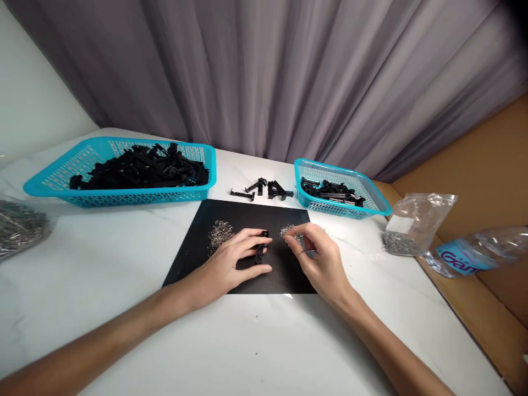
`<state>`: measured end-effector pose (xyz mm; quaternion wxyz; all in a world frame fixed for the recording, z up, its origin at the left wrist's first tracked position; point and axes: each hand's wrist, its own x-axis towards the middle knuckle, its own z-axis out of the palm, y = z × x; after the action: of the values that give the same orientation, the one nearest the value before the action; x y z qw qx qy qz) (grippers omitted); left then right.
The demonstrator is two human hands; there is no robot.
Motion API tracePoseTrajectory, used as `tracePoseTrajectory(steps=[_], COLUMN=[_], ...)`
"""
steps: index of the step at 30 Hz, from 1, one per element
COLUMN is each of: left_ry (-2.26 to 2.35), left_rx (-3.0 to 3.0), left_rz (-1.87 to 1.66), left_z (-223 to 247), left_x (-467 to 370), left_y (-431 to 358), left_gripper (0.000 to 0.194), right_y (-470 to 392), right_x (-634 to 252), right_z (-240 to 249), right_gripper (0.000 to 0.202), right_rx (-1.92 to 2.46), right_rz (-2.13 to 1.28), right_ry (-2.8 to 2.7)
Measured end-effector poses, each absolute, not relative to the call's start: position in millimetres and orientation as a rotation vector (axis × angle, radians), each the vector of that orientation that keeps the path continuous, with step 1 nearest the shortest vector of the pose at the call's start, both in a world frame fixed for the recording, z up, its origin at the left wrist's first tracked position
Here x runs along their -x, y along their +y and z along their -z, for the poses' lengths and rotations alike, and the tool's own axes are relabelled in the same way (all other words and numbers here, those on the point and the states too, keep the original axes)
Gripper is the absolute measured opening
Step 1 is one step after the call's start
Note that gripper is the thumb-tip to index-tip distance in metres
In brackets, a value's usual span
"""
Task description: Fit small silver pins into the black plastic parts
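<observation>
Over the black mat (284,278), my left hand (235,258) has its fingers bent around a narrow black plastic part (259,253), which stands lengthwise under the fingertips. My right hand (319,256) is closed in a pinch beside the right heap of tiny silvery metal pieces (285,231). Whatever lies between its thumb and forefinger is too small to make out. A second heap of small metal pieces (220,234) lies on the mat just beyond my left hand, partly covered by it.
Behind the mat lie several loose black parts (274,190). A large blue basket (165,194) full of black parts stands left, a smaller blue basket (350,210) right. Bags of metal pieces (400,243) (22,225) flank the table; a plastic bottle (474,253) lies far right.
</observation>
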<state>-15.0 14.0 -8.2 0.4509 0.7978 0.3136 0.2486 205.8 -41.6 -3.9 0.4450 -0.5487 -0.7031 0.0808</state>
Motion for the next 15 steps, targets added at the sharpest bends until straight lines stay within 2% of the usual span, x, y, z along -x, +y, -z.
tracePoseTrajectory(steps=[2, 6, 15], left_ry=[0.794, 0.873, 0.849], left_rx=[-1.983, -1.989, -2.101], left_rz=[-0.639, -0.732, -0.709], left_z=[8.2, 9.2, 8.0], left_x=[12.6, 7.8, 4.5], left_y=[14.3, 16.6, 18.1], left_gripper=[0.05, 0.079, 0.063], right_y=[-39.0, -34.5, -32.8], right_x=[-205.4, -202.9, -193.9], right_z=[3.9, 4.7, 11.5], right_gripper=[0.009, 0.012, 0.018], right_rx=[1.359, 1.353, 1.355], right_rz=[-0.204, -0.202, -0.137], right_ry=[-1.77, -1.855, -1.93])
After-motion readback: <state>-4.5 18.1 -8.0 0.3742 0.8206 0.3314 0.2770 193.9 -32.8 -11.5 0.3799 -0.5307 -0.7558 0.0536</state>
